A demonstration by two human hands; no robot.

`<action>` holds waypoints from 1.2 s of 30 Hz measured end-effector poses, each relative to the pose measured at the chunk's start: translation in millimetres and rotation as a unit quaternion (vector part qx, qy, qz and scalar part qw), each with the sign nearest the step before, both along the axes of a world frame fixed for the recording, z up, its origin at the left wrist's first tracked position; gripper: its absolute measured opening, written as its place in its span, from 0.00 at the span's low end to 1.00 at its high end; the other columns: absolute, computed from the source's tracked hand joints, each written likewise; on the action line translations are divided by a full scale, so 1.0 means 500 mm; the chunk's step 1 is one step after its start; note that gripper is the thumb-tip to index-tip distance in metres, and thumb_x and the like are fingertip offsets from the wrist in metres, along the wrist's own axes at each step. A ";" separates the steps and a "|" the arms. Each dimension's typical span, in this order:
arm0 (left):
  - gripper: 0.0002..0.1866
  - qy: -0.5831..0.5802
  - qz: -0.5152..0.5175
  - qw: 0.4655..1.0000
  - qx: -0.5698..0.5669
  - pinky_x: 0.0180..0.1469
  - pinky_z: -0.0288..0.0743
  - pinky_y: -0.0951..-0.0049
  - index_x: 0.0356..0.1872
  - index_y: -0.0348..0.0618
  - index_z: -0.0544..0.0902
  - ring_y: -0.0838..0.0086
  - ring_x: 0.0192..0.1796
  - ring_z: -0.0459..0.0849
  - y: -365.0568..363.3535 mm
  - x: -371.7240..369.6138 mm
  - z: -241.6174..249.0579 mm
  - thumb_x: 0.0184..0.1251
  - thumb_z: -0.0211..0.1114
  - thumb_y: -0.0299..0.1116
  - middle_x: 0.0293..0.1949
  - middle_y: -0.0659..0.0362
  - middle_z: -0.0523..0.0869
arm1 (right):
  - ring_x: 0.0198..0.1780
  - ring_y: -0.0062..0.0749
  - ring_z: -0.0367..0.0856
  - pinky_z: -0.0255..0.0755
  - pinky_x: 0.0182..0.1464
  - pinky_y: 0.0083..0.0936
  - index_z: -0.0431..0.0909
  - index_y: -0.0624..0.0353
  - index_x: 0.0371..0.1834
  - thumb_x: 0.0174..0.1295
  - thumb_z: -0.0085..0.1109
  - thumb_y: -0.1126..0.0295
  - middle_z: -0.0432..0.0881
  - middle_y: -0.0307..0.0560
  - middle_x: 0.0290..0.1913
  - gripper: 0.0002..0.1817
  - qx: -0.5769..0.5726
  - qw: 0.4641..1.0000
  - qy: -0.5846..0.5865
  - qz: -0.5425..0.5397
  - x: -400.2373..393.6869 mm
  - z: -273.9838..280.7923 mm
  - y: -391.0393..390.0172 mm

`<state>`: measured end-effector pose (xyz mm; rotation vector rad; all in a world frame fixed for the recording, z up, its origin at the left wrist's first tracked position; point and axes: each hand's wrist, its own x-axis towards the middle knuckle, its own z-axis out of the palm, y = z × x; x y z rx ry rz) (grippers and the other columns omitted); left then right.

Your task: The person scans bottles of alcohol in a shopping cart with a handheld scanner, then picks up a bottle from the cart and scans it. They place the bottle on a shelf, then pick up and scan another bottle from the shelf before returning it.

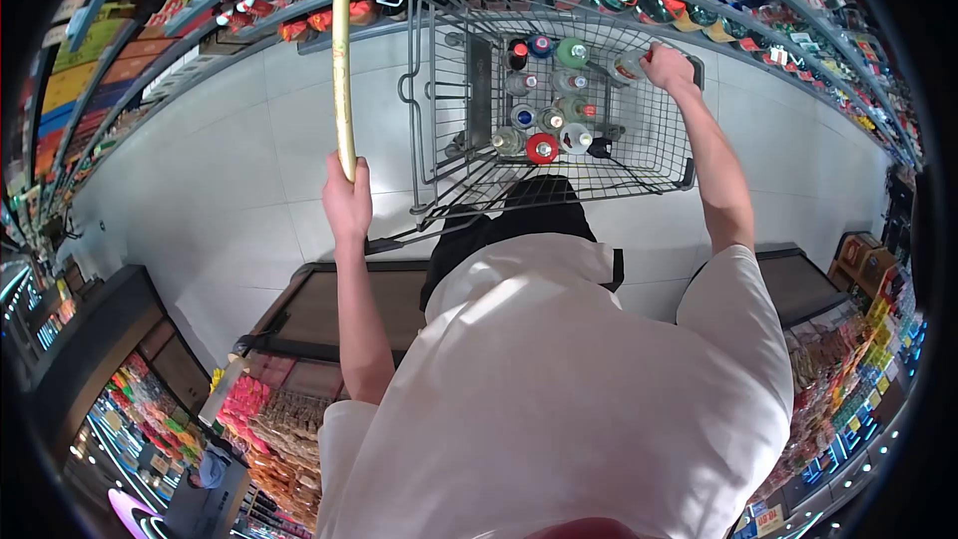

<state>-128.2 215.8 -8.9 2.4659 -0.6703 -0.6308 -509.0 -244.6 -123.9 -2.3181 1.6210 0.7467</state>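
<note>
A shopping cart (649,165) with a grey wire basket stands in front of me. My left hand (346,198) is wrapped round the near end of its pale yellow handle bar (342,70). Over the right end of the basket, my right hand (667,68) is closed on a clear bottle (629,68), which lies tilted with one end pointing left. Several bottles stand upright in the basket, among them a green-tinted bottle (573,52), a dark bottle with a red cap (517,54) and a red-topped bottle (542,148).
Shelves of bottles (659,8) curve along the far side, close to the cart. Behind me are bins of packaged snacks (284,419) and a dark display stand (85,339). Pale floor tiles (230,160) show left of the cart. A person (212,466) is at the lower left.
</note>
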 end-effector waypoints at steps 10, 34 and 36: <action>0.18 -0.008 0.017 1.000 0.020 0.40 0.77 0.56 0.60 0.41 0.76 0.55 0.33 0.85 -0.004 -0.011 0.000 0.78 0.60 0.41 0.31 0.47 0.85 | 0.58 0.48 0.87 0.81 0.58 0.47 0.84 0.51 0.57 0.69 0.53 0.44 0.89 0.50 0.56 0.26 0.034 0.994 -0.019 -0.101 0.014 -0.160 0.061; 0.18 0.000 0.024 1.000 0.019 0.42 0.77 0.58 0.60 0.40 0.76 0.57 0.33 0.85 -0.002 -0.005 -0.007 0.77 0.60 0.40 0.31 0.48 0.85 | 0.54 0.53 0.88 0.79 0.56 0.48 0.85 0.51 0.55 0.69 0.51 0.42 0.91 0.51 0.50 0.27 0.033 0.989 -0.074 -0.125 -0.042 -0.106 0.131; 0.19 0.003 0.022 1.000 0.022 0.41 0.77 0.58 0.60 0.40 0.76 0.57 0.32 0.85 -0.002 -0.004 -0.005 0.77 0.59 0.41 0.30 0.47 0.85 | 0.54 0.53 0.88 0.79 0.55 0.47 0.85 0.49 0.56 0.70 0.52 0.43 0.91 0.51 0.49 0.26 0.031 0.988 -0.107 -0.110 -0.074 -0.047 0.134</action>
